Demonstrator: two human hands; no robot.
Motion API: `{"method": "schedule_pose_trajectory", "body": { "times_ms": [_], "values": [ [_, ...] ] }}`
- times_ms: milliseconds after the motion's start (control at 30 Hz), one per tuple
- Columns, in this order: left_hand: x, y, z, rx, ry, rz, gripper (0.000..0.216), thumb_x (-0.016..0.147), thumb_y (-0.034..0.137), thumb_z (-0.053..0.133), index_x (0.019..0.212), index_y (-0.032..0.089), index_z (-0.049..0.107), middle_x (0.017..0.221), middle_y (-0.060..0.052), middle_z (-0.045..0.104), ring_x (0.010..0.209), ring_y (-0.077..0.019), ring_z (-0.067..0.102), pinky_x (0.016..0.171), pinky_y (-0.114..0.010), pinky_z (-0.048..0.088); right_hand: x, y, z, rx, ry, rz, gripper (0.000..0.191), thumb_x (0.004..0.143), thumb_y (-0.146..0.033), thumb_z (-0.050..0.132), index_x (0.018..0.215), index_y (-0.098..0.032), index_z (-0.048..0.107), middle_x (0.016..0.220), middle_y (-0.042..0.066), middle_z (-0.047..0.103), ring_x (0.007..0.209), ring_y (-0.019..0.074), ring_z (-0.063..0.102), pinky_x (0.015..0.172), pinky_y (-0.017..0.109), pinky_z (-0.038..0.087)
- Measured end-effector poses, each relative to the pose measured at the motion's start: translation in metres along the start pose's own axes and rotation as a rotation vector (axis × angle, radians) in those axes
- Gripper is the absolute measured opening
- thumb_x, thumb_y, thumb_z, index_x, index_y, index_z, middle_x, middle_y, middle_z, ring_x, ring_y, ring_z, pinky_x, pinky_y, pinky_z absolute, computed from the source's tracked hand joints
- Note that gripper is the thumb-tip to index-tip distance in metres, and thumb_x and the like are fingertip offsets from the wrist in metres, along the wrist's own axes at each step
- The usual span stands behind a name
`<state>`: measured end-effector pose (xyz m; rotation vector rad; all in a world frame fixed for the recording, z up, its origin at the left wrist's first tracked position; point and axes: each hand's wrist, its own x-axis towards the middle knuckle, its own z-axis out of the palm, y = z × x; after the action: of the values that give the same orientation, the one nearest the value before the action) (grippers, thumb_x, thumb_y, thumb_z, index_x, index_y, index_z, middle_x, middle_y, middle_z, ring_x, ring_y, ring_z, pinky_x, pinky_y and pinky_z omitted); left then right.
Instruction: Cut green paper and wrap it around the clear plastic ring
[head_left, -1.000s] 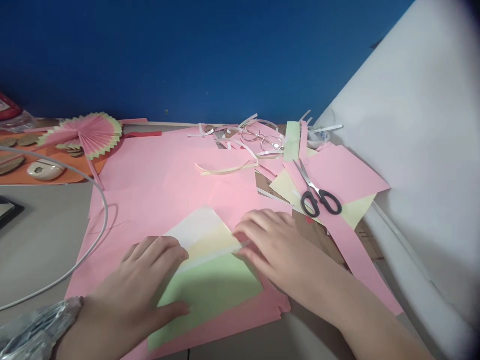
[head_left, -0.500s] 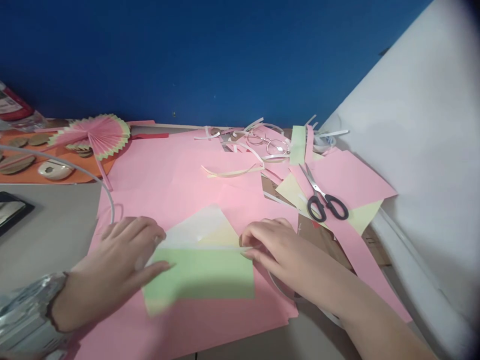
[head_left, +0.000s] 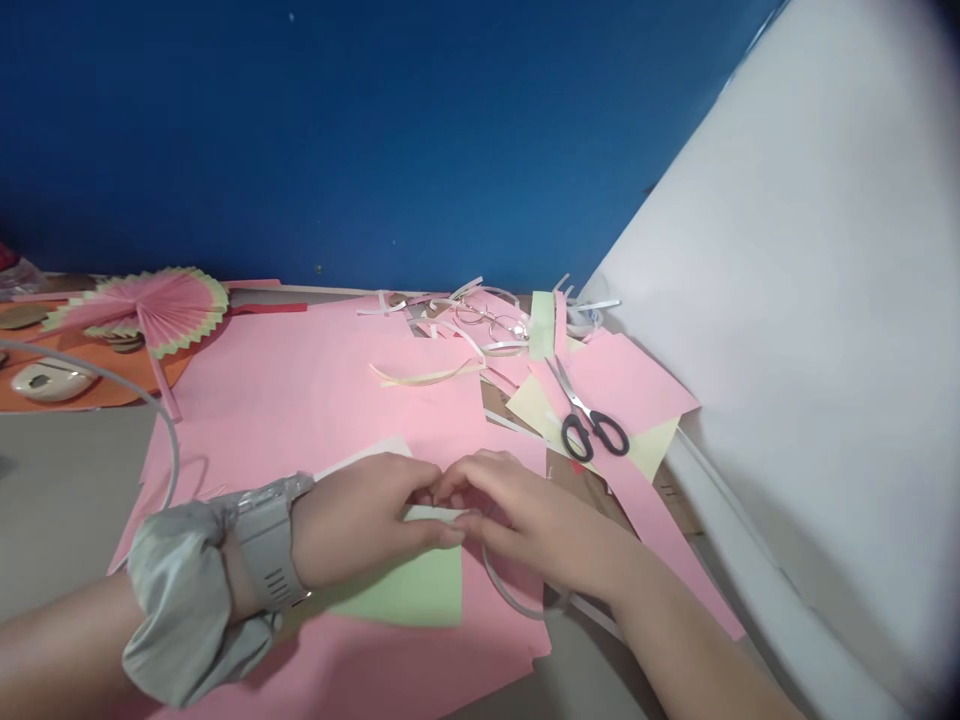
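A light green paper sheet [head_left: 412, 590] lies on large pink paper [head_left: 315, 390] in front of me, with a paler fold showing at its top edge. My left hand [head_left: 367, 525] lies across the sheet, fingers pinching the folded edge near the middle; a grey watch and a silver scrunchie are on that wrist. My right hand [head_left: 517, 515] meets it from the right, fingertips pressed on the same folded edge. Both hands touch at the fold.
Black-handled scissors [head_left: 589, 420] lie on pink and yellow scraps at the right. Wire glasses [head_left: 491, 320] and paper strips sit farther back. A pink pleated fan [head_left: 146, 310] rests at the left on orange paper. A white cable [head_left: 161, 425] curves at the left. White board leans at right.
My left hand has moved right across the green sheet to meet my right hand at the fold. The sheet looks folded smaller. The view has shifted, so things sit lower and more to the left.
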<state>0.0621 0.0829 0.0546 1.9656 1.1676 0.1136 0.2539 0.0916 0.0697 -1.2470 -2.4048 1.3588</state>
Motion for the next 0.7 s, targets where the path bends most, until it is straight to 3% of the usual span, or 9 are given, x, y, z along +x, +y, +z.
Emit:
{"method": "schedule_pose_trajectory", "body": {
  "times_ms": [100, 267, 367, 467, 600, 700],
  "values": [
    [0.002, -0.008, 0.003, -0.149, -0.086, 0.057, 0.022, 0.084, 0.043, 0.051, 0.084, 0.023, 0.060, 0.074, 0.005, 0.059, 0.068, -0.0118, 0.051, 0.061, -0.023, 0.033, -0.003, -0.002, -0.006, 0.018, -0.017, 0.024, 0.017, 0.085, -0.030, 0.055, 0.101, -0.034, 0.052, 0.108, -0.009, 0.056, 0.101, 0.0117, 0.051, 0.080, 0.026, 0.041],
    [-0.001, -0.015, 0.009, -0.133, -0.057, 0.075, 0.029, 0.089, 0.043, 0.042, 0.075, 0.021, 0.054, 0.067, 0.006, 0.049, 0.063, -0.0093, 0.044, 0.059, -0.022, 0.031, -0.008, 0.007, -0.021, -0.200, 0.149, 0.127, 0.010, 0.086, -0.031, 0.050, 0.096, -0.031, 0.052, 0.107, -0.006, 0.055, 0.105, 0.0145, 0.048, 0.081, 0.030, 0.040],
    [-0.002, -0.016, 0.012, -0.074, -0.029, 0.090, 0.029, 0.090, 0.043, 0.040, 0.074, 0.021, 0.052, 0.067, 0.006, 0.048, 0.064, -0.0095, 0.042, 0.059, -0.023, 0.029, -0.012, 0.015, -0.032, -0.304, -0.005, 0.172, 0.013, 0.076, -0.025, 0.060, 0.087, -0.027, 0.054, 0.100, -0.004, 0.055, 0.102, 0.0174, 0.048, 0.077, 0.030, 0.041],
    [-0.002, -0.017, 0.013, -0.074, -0.017, 0.090, 0.028, 0.089, 0.041, 0.042, 0.072, 0.021, 0.049, 0.068, 0.006, 0.047, 0.064, -0.0091, 0.041, 0.060, -0.022, 0.029, -0.012, 0.018, -0.037, -0.325, -0.057, 0.158, 0.007, 0.080, -0.019, 0.053, 0.083, -0.025, 0.054, 0.094, -0.004, 0.055, 0.097, 0.0159, 0.049, 0.075, 0.029, 0.041],
    [-0.001, -0.019, 0.010, -0.127, -0.017, 0.072, 0.026, 0.089, 0.038, 0.042, 0.072, 0.020, 0.048, 0.068, 0.007, 0.047, 0.064, -0.0082, 0.041, 0.059, -0.021, 0.029, -0.001, 0.018, -0.028, -0.337, 0.116, 0.137, 0.017, 0.091, -0.022, 0.039, 0.086, -0.027, 0.054, 0.097, -0.004, 0.056, 0.096, 0.0152, 0.049, 0.077, 0.030, 0.041],
    [0.001, -0.021, 0.012, -0.166, -0.006, 0.090, 0.024, 0.089, 0.036, 0.043, 0.072, 0.021, 0.051, 0.068, 0.007, 0.048, 0.064, -0.0082, 0.042, 0.059, -0.020, 0.030, 0.009, 0.018, -0.020, -0.453, 0.280, 0.033, 0.027, 0.092, -0.016, 0.034, 0.101, -0.030, 0.055, 0.111, -0.002, 0.053, 0.107, 0.0160, 0.045, 0.089, 0.034, 0.038]
  ]
}}
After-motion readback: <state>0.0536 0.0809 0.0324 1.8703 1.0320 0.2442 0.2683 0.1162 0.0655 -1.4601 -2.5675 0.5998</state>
